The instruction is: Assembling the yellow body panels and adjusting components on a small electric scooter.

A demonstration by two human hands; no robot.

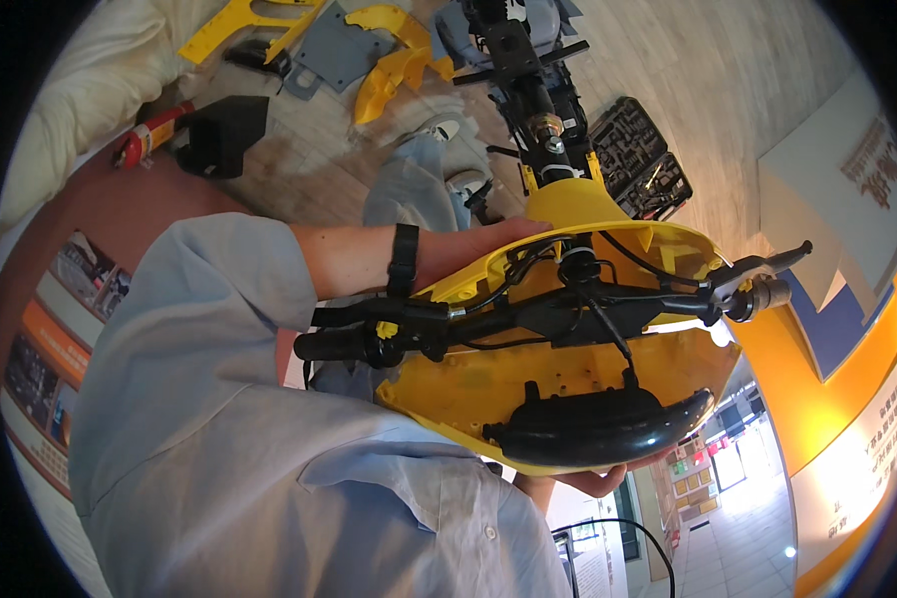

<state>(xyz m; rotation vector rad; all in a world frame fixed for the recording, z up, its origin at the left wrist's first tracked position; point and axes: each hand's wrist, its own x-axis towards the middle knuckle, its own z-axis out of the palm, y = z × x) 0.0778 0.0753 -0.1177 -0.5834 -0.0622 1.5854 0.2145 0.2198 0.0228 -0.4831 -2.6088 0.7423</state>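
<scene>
A yellow scooter cowl [668, 242] wraps round the steering column, behind the black handlebar [488, 324]. My left hand [473, 247] is closed on its rim at the left, the fingers partly hidden behind it. Nearer to me, a yellow headlight cover [439, 384] stands tipped away from the bar, its hollow side showing. Inside it sits a black headlight unit [588, 424], joined to the handlebar area by a black cable [608, 324]. From below, my right hand [596, 482] grips the cover's lower edge; most of that hand is hidden.
The stripped scooter frame [533, 100] stretches away beyond the cowl. An open tool case [658, 189] lies at its right. Yellow body panels [399, 70], a grey panel [334, 55], a black part [224, 135] and a red fire extinguisher [152, 137] are at the far left.
</scene>
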